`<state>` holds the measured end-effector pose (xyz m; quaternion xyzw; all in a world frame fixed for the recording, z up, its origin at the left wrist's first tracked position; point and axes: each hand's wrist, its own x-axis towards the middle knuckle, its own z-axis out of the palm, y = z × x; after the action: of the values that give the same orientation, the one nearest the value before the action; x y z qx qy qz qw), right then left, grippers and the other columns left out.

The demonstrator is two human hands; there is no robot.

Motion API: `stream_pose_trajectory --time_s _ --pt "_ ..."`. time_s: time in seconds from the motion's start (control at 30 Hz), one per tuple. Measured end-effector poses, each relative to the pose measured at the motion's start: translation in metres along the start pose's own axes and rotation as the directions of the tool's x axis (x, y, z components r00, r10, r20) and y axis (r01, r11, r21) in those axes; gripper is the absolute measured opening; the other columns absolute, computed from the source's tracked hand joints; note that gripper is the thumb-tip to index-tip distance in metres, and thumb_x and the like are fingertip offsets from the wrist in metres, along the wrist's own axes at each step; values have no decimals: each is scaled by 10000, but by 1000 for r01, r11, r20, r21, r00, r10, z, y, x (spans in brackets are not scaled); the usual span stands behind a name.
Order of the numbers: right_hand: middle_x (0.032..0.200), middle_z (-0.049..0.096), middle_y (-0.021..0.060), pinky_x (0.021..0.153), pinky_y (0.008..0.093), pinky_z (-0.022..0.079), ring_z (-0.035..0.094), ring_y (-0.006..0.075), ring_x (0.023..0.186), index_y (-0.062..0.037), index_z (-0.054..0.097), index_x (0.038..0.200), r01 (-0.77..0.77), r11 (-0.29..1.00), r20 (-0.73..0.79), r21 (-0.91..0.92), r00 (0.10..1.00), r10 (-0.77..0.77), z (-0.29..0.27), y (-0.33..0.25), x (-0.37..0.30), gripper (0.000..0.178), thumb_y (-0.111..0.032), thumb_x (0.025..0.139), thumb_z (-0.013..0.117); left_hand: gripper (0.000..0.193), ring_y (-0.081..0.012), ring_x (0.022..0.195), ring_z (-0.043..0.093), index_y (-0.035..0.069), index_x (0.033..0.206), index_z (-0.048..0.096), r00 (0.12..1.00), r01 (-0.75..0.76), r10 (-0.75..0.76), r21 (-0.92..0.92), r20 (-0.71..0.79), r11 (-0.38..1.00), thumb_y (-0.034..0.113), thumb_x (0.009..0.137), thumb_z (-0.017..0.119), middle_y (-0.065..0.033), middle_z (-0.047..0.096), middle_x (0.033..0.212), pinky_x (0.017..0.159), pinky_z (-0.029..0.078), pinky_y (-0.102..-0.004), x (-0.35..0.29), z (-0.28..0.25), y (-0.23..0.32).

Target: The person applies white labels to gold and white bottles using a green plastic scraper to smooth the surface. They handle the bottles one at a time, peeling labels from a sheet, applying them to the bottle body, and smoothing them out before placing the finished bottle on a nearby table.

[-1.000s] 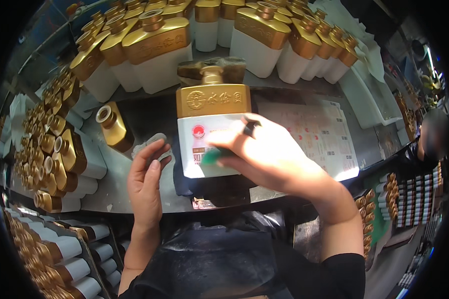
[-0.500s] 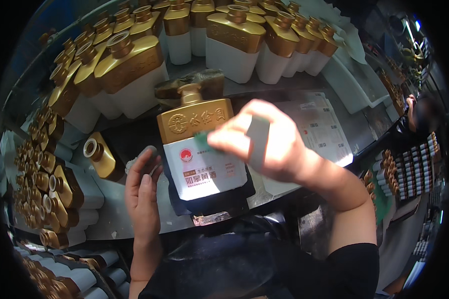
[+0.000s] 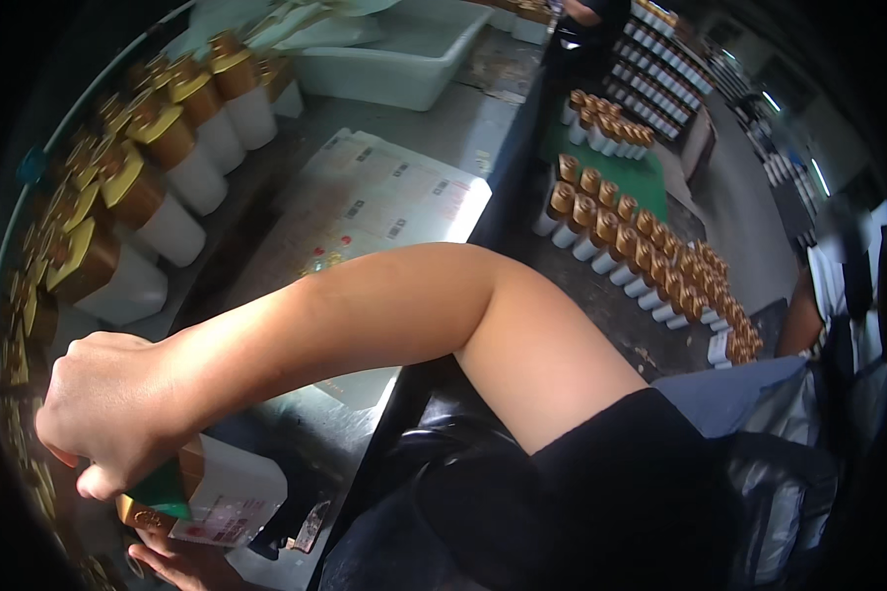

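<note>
A white bottle [image 3: 241, 483] with a gold shoulder lies at the lower left, printed side up. Over its gold end is my right hand [image 3: 113, 409], fingers curled down around a flat green piece [image 3: 168, 490] that looks like a scraper. The green piece lies against the bottle; my hand hides part of it and the bottle's neck. My left hand [image 3: 192, 563] is beside the bottle at the lower edge, fingers stretched out and apart, partly cut off by the dark rim.
Gold-and-white bottles [image 3: 148, 197] line the table's left side. A sheet of labels [image 3: 365, 212] lies beyond my right forearm, with a white tub [image 3: 394, 69] behind it. To the right, another table [image 3: 601, 177] bears many bottles. A person [image 3: 838, 286] is at the far right.
The view has swung to the right, so the bottle and both hands now appear at the lower left. My right hand still holds the green piece at the bottle.
</note>
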<state>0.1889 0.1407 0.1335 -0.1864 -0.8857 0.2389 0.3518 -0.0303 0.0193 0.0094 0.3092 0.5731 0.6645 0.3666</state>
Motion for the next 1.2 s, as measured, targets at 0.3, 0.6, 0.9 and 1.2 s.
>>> stream_pose_trajectory --time_s 0.3,0.6,0.9,1.2 --pt "759 693 53 645 267 517 648 119 687 -56 715 931 -85 967 -220 240 965 139 -25 28 -17 227 -280 909 688 611 -236 1266 482 -20 1456 328 966 -85 68 60 249 995 340 1001 520 -159 481 1380 1082 343 -372 -30 -3 18" --pt "734 658 40 632 246 467 577 86 659 -18 731 937 -580 811 -86 -69 814 575 -94 92 -164 274 -252 965 591 504 -208 1253 527 2 1440 399 917 190 -121 -147 381 971 333 1060 398 -154 520 1384 1046 419 -363 1 -5 13" --pt "879 696 87 689 363 557 653 271 862 -195 698 1169 -55 736 234 -675 929 285 -29 169 -165 303 -163 880 611 531 -229 1271 520 30 1497 338 941 88 -36 -142 335 986 328 1058 374 -153 474 1433 1060 425 -366 -4 -13 9" --pt "930 682 119 727 416 542 663 307 909 -144 658 1069 -91 746 382 -660 814 437 -16 248 -132 209 -254 896 615 565 -211 1247 544 -16 1466 329 955 39 -34 -12 294 999 384 1068 294 -172 521 1375 1044 437 -345 -2 10 15"
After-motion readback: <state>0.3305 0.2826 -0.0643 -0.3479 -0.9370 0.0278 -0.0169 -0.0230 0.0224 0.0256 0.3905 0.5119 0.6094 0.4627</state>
